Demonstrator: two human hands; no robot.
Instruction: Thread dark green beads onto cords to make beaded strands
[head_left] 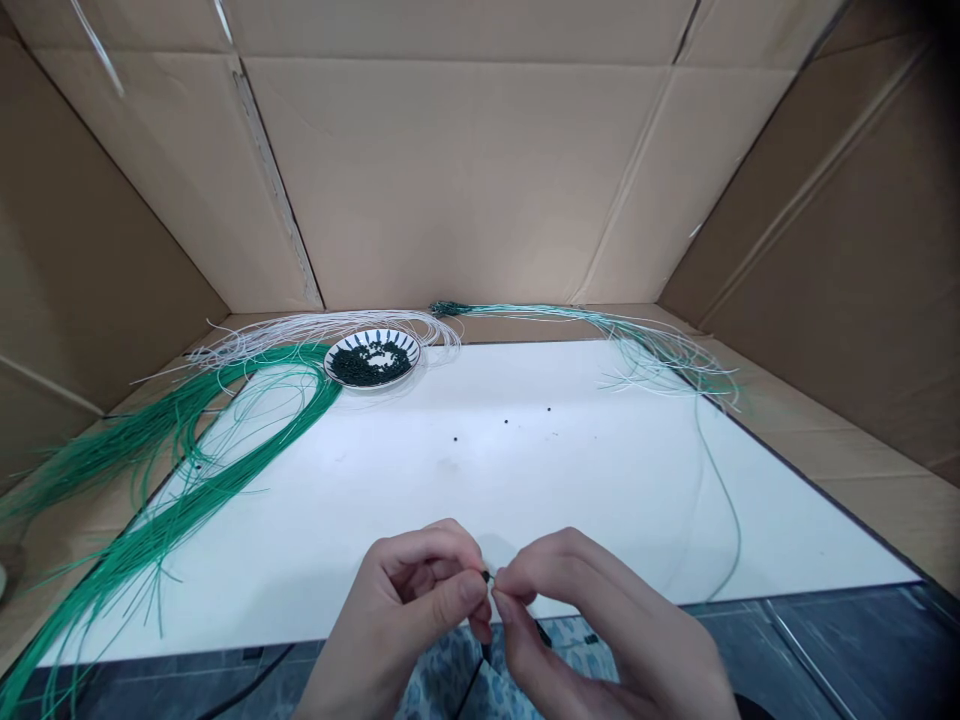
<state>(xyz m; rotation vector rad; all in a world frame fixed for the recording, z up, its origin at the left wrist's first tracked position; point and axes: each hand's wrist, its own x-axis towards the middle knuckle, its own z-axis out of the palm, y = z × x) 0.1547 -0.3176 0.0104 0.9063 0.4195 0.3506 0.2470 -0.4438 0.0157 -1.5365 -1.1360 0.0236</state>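
Observation:
My left hand (424, 610) is closed in a pinch near the front edge of the board, with a tiny black bead (486, 576) at the tips of its thumb and forefinger. Close against it, my right hand (592, 610) pinches what looks like a thin strand, a short bit of which shows between the two hands. The rest of that strand is hidden by the fingers. Beyond the hands, a shallow white dish (415, 347) with a dark striped rim holds many more black beads (360, 368).
A thick bundle of green strands (247, 465) curves along the left side. White strands (322, 325) lie behind the dish. Strands with dark clustered ends (450, 308) stretch across the back right. Loose beads (505, 421) dot the white board (585, 480). Cardboard walls (450, 180) surround it.

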